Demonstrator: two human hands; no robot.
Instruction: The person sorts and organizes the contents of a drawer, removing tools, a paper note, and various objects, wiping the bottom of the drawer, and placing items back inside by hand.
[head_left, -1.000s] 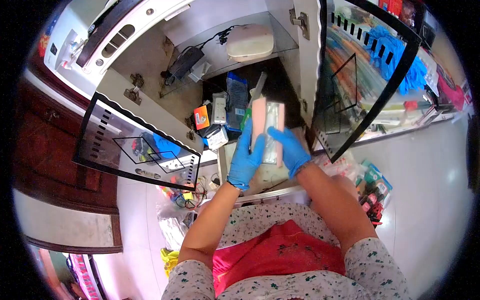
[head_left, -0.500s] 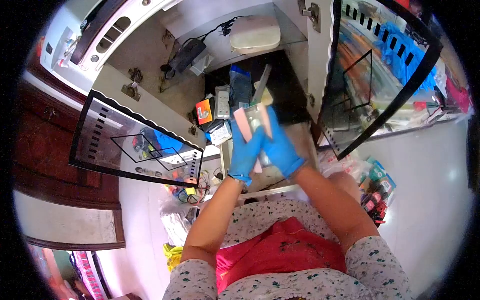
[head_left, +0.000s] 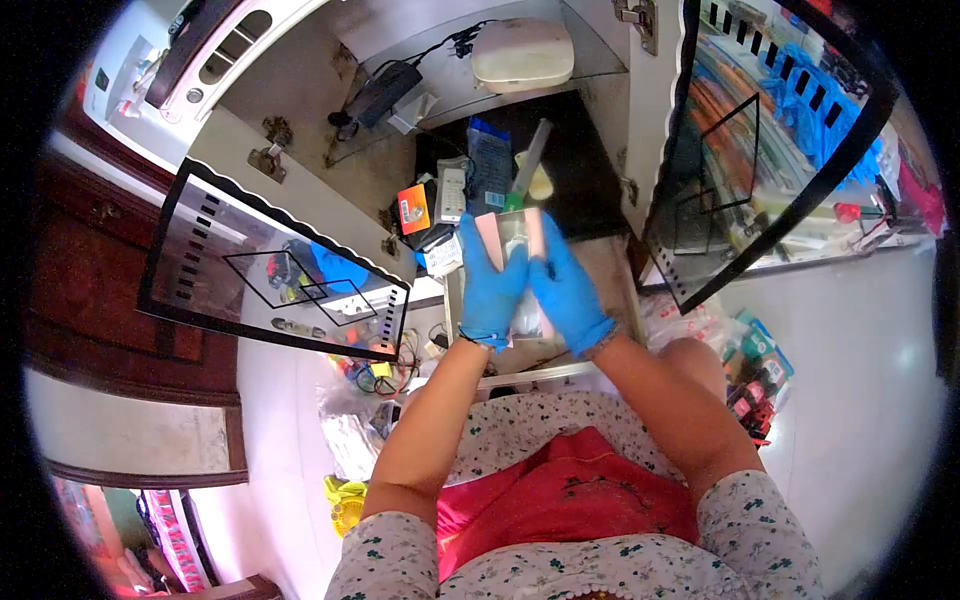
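Note:
My left hand [head_left: 492, 290], in a blue glove, holds the left side of a pink box [head_left: 535, 232] that has a clear window. On its right side my right hand [head_left: 568, 290], also gloved in blue, grips the same box. What lies inside the window is too blurred to name. Just beyond the hands, on the cabinet's dark bottom, are a blue-grey packet [head_left: 489, 165], a white remote control [head_left: 452, 193], an orange box [head_left: 413, 209] and a green and clear long item [head_left: 526, 172].
An open cabinet door [head_left: 270, 262] stands at the left, another [head_left: 672, 240] at the right. Below the box is an open drawer [head_left: 600, 290]. A white rounded case [head_left: 522, 55] and a black adapter [head_left: 390, 88] sit on the glass shelf. Plastic bags [head_left: 350, 440] lie on the floor.
Both hands have come closer together around the pink box, covering more of its sides. The camera view has shifted a little, so the cabinet appears slightly higher and further right.

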